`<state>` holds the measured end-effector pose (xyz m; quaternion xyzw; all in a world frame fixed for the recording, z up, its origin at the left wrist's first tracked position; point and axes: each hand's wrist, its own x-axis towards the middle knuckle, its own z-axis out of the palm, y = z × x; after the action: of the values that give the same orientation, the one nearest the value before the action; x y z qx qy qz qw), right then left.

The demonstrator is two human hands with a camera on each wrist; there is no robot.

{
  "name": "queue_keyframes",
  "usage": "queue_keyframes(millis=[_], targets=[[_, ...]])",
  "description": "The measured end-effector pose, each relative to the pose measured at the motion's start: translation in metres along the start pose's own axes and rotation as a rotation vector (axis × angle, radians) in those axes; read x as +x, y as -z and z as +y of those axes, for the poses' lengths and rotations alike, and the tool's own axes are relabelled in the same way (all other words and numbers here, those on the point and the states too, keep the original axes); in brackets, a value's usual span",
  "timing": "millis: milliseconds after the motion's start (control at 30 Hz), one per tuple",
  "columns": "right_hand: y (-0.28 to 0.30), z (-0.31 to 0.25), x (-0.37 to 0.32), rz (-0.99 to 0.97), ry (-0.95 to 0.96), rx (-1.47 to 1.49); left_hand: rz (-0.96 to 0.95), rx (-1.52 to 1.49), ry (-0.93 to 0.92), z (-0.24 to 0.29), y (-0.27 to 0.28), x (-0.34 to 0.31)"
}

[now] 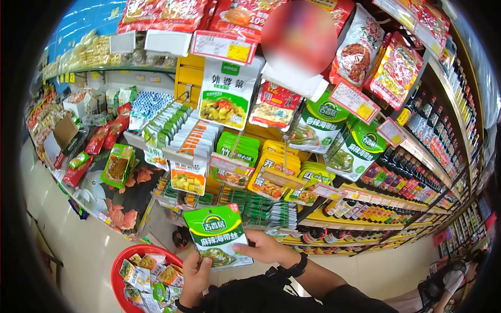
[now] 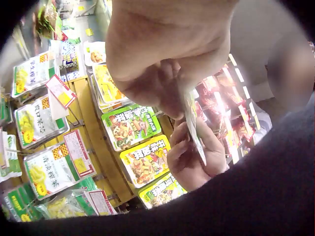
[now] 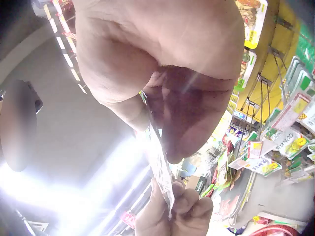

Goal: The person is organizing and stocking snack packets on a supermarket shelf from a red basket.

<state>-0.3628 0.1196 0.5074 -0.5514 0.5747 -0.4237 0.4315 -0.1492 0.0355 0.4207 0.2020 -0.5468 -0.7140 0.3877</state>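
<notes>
Both hands hold a green-and-white food pouch [image 1: 215, 227] upright in front of the body, its printed face turned up toward the head. My left hand [image 1: 196, 277] pinches its lower left corner, thumb on the front. The right hand [image 1: 269, 247] grips the lower right side, its thumb lying across the printed face and the other fingers behind. Both wrist views show the pouch [image 2: 193, 125] edge-on, thin and flat between the hands. Matching green-and-white pouches [image 1: 357, 151] hang on the rack above and to the right.
A red basket [image 1: 116, 271] full of packets stands low at the left. Hanging rows of packets [image 1: 235, 156] face me, with price tags [image 1: 223, 48] jutting out. Bottles line the shelves [image 1: 386, 208] at right. A display table [image 1: 94, 201] stands left, and another person [image 1: 443, 284] is at lower right.
</notes>
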Motion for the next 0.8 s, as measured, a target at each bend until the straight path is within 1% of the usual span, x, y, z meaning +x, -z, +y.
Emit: queue_keyframes(millis=[33, 100, 133, 167, 200, 267, 367, 400, 500, 533, 567, 633, 700, 733, 800], targets=[[0.005, -0.007, -0.002, -0.012, -0.020, -0.025, -0.018, 0.033, -0.043, 0.001, -0.005, 0.003], [0.015, 0.008, -0.004, 0.025, 0.032, -0.099, -0.056, 0.107, -0.127, 0.006, -0.017, 0.010], [0.020, 0.009, -0.006, 0.054, 0.069, -0.125, -0.054, 0.048, -0.097, 0.012, -0.027, 0.013], [0.024, 0.008, -0.006, 0.086, 0.106, -0.148, -0.059, 0.070, -0.083, 0.012, -0.030, 0.016], [0.027, 0.005, -0.008, 0.139, 0.206, -0.144, -0.066, 0.093, -0.066, 0.009, -0.032, 0.018], [0.040, -0.013, -0.016, 0.126, 0.229, -0.219, -0.061, 0.081, -0.039, 0.012, -0.044, 0.023], [0.062, -0.026, -0.033, 0.151, 0.240, -0.257, -0.173, 0.214, -0.113, 0.006, -0.046, 0.035], [0.070, -0.029, -0.039, 0.167, 0.245, -0.260, -0.176, 0.222, -0.106, 0.007, -0.049, 0.037], [0.100, -0.042, -0.065, 0.290, 0.345, -0.296, -0.199, 0.219, -0.087, 0.020, -0.067, 0.042], [0.111, -0.039, -0.075, 0.320, 0.306, -0.224, -0.214, 0.198, -0.076, 0.022, -0.073, 0.044], [0.118, -0.043, -0.084, 0.399, 0.356, -0.163, -0.230, 0.177, -0.067, 0.023, -0.077, 0.047], [0.136, -0.050, -0.105, 0.517, 0.384, -0.097, -0.211, 0.224, -0.022, 0.018, -0.078, 0.047], [0.150, -0.056, -0.123, 0.623, 0.400, 0.037, -0.205, 0.291, 0.000, 0.017, -0.080, 0.047], [0.158, -0.056, -0.131, 0.665, 0.425, 0.028, -0.213, 0.332, -0.046, 0.018, -0.083, 0.048], [0.173, -0.050, -0.139, 0.760, 0.448, 0.072, -0.176, 0.341, -0.031, 0.016, -0.091, 0.048]])
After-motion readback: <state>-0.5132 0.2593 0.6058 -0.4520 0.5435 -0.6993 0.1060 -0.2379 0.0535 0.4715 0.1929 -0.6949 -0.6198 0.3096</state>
